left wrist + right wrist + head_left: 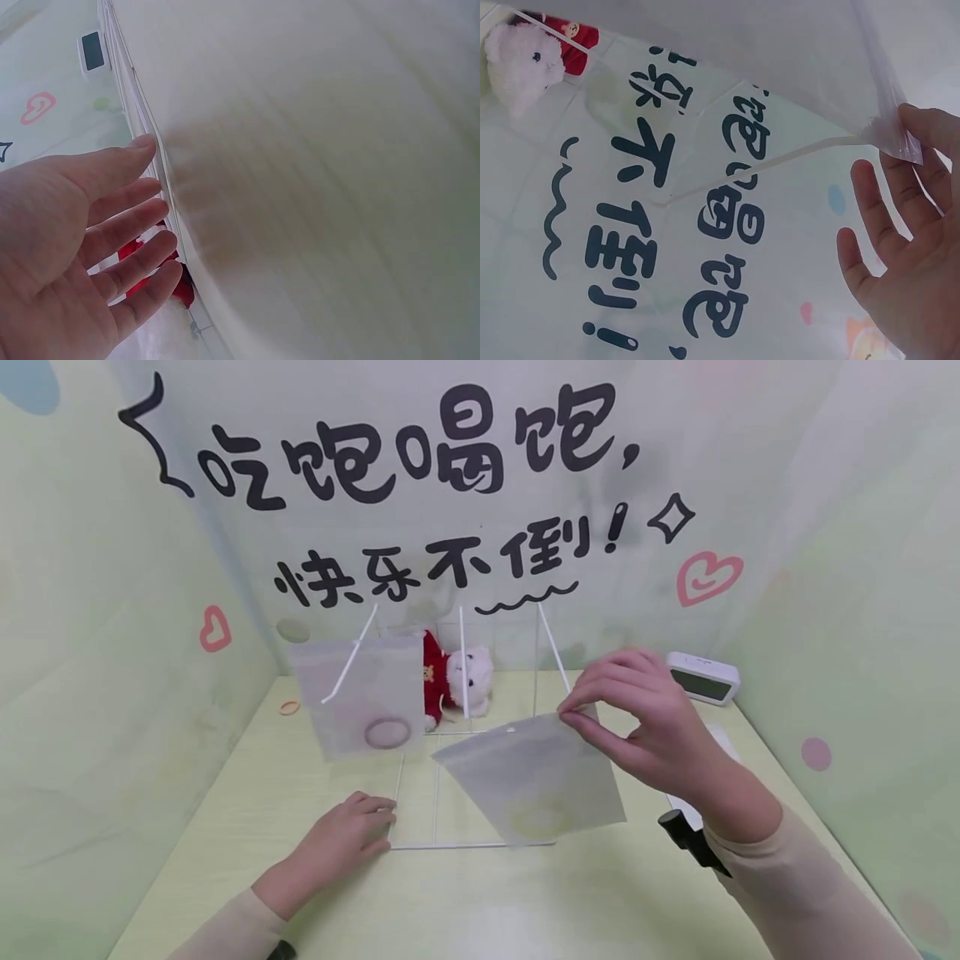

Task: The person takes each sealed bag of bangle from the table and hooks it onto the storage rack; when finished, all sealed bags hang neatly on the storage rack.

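My right hand (652, 714) pinches the top right corner of a translucent plastic bag (555, 777) between thumb and fingertips. A faint yellow ring shows near the bottom of this bag, which hangs tilted. In the right wrist view, a white prong (780, 161) runs up to the pinched corner. A second translucent bag (330, 727) hangs at the left prong of the white wire rack (472, 847), with a brownish ring (367, 733) inside. At the left side of the rack's base, my left hand (337, 839) rests with fingers loosely extended, fingertips right at the wire.
Behind the rack lies a white plush toy (474, 681) in a red top. An orange ring (289, 707) lies at the table's left. At the back right stands a white digital clock (703, 678). A white flat object (723, 742) is partly hidden behind my right forearm. Printed curtains surround the table.
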A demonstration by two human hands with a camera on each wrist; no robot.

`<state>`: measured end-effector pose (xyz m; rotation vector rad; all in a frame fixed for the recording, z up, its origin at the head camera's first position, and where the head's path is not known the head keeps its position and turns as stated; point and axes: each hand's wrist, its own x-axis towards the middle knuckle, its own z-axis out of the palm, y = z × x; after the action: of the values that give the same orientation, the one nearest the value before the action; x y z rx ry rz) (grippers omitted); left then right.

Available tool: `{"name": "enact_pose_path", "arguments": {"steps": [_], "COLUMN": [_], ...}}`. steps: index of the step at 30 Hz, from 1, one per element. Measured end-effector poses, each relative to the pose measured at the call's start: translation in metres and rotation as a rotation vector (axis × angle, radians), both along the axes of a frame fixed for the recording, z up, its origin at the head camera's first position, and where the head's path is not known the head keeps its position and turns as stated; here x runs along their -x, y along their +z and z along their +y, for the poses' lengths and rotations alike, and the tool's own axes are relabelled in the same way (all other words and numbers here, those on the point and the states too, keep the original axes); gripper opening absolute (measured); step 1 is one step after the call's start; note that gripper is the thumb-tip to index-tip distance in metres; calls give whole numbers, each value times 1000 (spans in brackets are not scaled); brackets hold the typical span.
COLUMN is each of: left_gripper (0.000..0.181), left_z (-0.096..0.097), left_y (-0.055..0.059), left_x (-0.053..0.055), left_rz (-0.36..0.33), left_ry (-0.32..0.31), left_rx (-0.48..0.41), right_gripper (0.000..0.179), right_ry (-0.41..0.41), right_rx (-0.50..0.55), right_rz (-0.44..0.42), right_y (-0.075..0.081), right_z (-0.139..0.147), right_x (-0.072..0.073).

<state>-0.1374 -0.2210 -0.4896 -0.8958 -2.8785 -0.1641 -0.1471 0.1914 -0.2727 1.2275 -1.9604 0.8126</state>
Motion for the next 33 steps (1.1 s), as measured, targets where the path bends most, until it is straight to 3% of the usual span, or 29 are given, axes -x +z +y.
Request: {"name": "enact_pose_path", "arguments": {"steps": [8,19,33], "left_gripper": [38,38,37], "left_z": [-1,-1,-1], "left_y": [-2,-3,-2], "left_x": [0,2,1], "left_rz": [13,11,20], "left_ry": [-7,-3,-4], "left_rx": [-8,-12,-15], "right_gripper": [2,14,9], "right_ry": [21,-27,-116], "right_rx": [-24,-78,-190], "right_rz": [-25,-75,-146], "right_y": [6,12,22], "right_z": [-17,-30,-38], "right_x": [7,22,31]}}
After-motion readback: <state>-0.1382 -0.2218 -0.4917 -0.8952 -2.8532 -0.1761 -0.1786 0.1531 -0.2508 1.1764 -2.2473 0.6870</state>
